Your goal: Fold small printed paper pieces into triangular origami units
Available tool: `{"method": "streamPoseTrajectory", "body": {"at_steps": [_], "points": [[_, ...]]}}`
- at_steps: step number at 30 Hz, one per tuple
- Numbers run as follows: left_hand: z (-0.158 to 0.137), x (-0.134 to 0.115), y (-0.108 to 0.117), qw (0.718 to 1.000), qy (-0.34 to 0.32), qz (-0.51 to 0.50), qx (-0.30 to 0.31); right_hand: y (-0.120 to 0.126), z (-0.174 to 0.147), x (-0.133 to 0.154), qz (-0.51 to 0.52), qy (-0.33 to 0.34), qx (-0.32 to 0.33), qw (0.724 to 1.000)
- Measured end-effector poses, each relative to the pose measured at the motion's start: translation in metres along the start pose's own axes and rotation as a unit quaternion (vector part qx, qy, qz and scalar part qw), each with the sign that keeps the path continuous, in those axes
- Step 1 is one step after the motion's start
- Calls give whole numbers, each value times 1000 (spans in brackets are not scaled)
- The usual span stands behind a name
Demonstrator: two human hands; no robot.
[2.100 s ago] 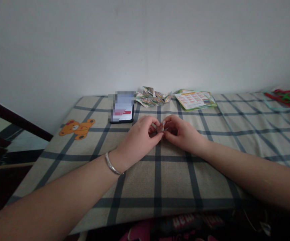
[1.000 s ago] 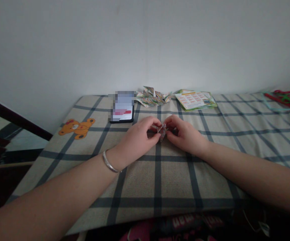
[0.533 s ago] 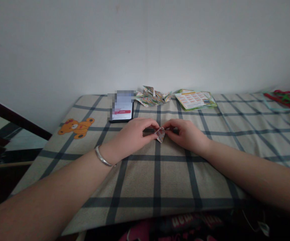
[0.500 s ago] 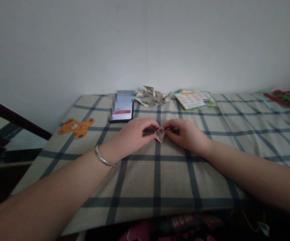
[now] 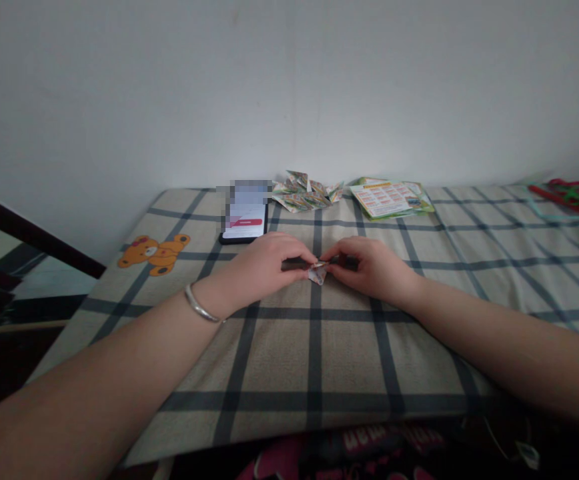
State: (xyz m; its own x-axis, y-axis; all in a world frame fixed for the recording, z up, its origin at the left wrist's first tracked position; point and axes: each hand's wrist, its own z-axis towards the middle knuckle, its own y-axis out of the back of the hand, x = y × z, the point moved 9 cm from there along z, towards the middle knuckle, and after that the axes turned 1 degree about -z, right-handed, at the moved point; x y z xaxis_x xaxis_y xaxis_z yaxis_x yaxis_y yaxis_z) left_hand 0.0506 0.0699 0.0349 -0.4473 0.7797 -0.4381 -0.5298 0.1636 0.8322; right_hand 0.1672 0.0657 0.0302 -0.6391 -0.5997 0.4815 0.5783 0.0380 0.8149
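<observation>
Between my two hands is a small folded piece of printed paper (image 5: 316, 274), whitish with reddish marks. My left hand (image 5: 274, 263) pinches it from the left with thumb and fingertips. From the right, my right hand (image 5: 362, 265) pinches its upper edge, fingertips almost meeting those of the left. The paper is held just above or on the checked cloth; which of these I cannot tell. Beyond my hands, several folded paper pieces (image 5: 305, 193) lie in a pile, with a stack of printed leaflets (image 5: 389, 199) to their right.
A phone (image 5: 243, 223) with a lit screen lies behind my left hand. The checked tablecloth (image 5: 279, 360) bears an orange bear picture (image 5: 153, 253) at left. Red and green strips (image 5: 577, 198) lie at the far right. A pale wall (image 5: 289, 93) stands behind the table.
The paper's upper part has tipped or folded over, so less of its face shows. My fingertips have shifted slightly along its top edge. Everything on the table stays put.
</observation>
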Motion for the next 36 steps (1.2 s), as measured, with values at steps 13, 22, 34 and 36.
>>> {"method": "streamPoseTrajectory", "body": {"at_steps": [13,22,34,36], "points": [[0,-16,-1,994,-54,86,45,-1,0,2,-7,9,8,1000],[-4,-24,-4,983,-83,161,39,-3,2,1,-17,-10,14,1000],[-1,-17,-2,992,-59,112,5,-2,1,-5,-17,-43,7,999],[-1,-19,-1,991,-49,122,-7,-2,0,-5,-15,-50,9,999]]}}
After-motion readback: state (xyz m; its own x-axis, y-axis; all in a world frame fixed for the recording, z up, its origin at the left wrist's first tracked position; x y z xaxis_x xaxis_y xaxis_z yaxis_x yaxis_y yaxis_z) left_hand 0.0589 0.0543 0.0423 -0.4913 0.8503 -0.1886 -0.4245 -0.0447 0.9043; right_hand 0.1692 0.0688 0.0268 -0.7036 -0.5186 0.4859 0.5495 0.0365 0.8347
